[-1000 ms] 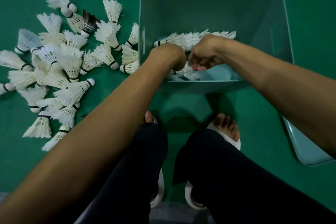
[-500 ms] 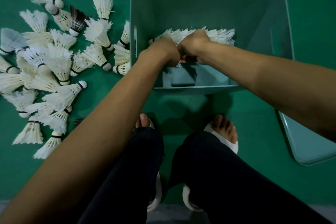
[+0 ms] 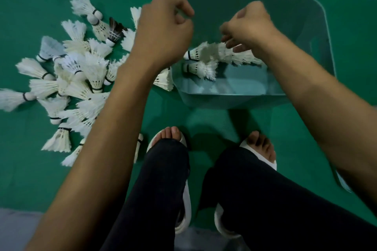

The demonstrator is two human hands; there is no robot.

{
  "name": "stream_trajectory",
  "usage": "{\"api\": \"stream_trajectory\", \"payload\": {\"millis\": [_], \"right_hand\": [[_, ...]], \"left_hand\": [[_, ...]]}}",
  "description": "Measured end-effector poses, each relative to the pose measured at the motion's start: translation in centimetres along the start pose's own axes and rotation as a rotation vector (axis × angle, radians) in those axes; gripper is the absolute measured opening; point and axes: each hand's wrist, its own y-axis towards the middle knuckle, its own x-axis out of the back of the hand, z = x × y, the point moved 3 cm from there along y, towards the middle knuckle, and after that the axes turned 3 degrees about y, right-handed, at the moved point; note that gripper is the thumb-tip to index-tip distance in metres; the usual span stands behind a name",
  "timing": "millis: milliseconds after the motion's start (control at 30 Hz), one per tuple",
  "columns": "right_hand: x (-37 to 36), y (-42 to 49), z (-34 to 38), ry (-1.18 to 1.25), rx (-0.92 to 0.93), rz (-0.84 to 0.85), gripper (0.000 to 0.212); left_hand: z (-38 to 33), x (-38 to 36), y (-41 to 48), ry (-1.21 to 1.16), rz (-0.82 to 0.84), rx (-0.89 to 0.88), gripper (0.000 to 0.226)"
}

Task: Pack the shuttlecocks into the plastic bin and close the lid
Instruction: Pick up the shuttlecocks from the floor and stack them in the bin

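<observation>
Many loose shuttlecocks (image 3: 81, 79) lie in a heap on the green floor (image 3: 24, 169), to the left of the left hand (image 3: 163, 32) and partly behind its forearm. One dark-feathered shuttlecock (image 3: 115, 30) lies among them, near that hand. The left hand is raised over the left rim of the plastic bin (image 3: 302, 26); its fingers are curled into a loose fist and nothing shows inside it. Between the two hands and a little lower, the packed shuttlecocks (image 3: 204, 55) lie on their sides in the bin, in two short rows. The right hand (image 3: 251, 26) hangs above them with fingers loosely bent and holds nothing; it is blurred, so it is not clear whether the fingertips (image 3: 230, 44) touch the feathers. The lid (image 3: 343, 181) lies on the floor below the right forearm, apart from the bin.
</observation>
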Motion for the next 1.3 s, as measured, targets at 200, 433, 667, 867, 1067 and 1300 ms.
{"api": "stream_trajectory", "payload": {"millis": [200, 433, 667, 867, 1067, 1300], "right_hand": [[-4.8, -9.5, 5.2, 0.211, 0.366, 0.073, 0.015], [-17.2, -14.6, 1.7, 0.193, -0.029, 0.834, 0.012], [-19.4, -13.0, -5.2, 0.063, -0.377, 0.736, 0.015], [-19.1, -13.2, -5.6, 0.146, -0.384, 0.647, 0.022], [-18.1, -13.6, -5.2, 0.461, -0.543, 0.6, 0.04], [-17.4, -13.9, -4.2, 0.486, -0.266, 0.218, 0.027]], "left_hand": [[12.7, 2.2, -8.3, 0.257, -0.118, 0.389, 0.019], [20.7, -2.0, -15.7, 0.556, 0.388, 0.574, 0.057], [20.8, -3.4, -15.7, 0.751, 0.278, 0.531, 0.053], [20.4, -1.7, -12.9, 0.34, 0.068, 0.615, 0.037], [16.8, -3.3, -12.0, -0.213, -0.178, 0.695, 0.033], [16.7, -6.3, -11.8, -0.207, -0.031, 0.631, 0.075]]}}
